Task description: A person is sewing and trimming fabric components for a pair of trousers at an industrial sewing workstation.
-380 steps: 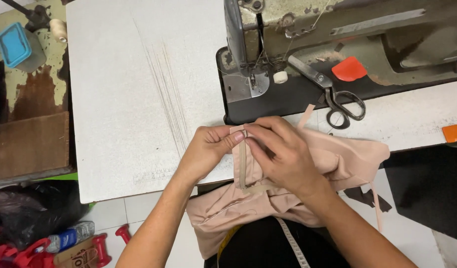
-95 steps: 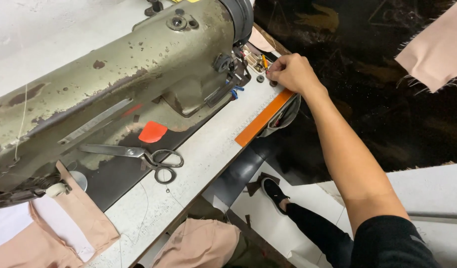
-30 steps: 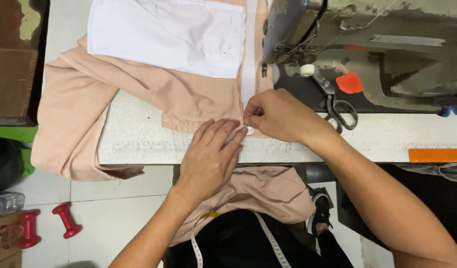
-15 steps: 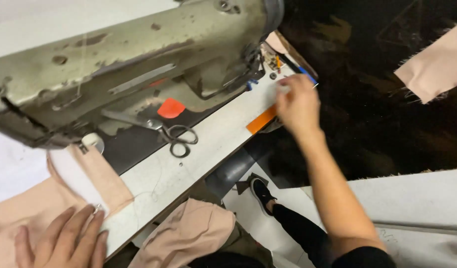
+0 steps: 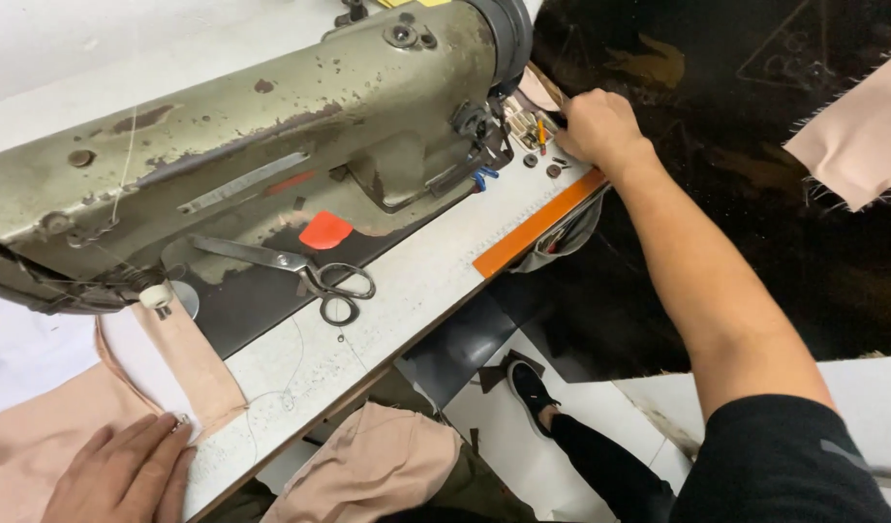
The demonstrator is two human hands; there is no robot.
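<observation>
My right hand (image 5: 600, 124) reaches to the far right end of the sewing table, its fingers curled among small items beside the handwheel of the worn olive-green sewing machine (image 5: 271, 136); what the fingers touch is hidden. At the bottom left my left hand (image 5: 121, 475) lies flat on peach-coloured fabric (image 5: 184, 368) that runs up under the machine's needle end. White fabric (image 5: 19, 353) lies to its left.
Scissors (image 5: 300, 271) and a red tab (image 5: 324, 230) lie on the machine bed. An orange strip (image 5: 537, 225) runs along the table's (image 5: 416, 291) edge. More peach cloth (image 5: 378, 465) rests in my lap, and another piece (image 5: 857, 136) lies on dark cloth at the right.
My view has swung and closed in on the machine's right end. My right hand has reached further back toward the handwheel. My left hand stays flat on the fabric.
</observation>
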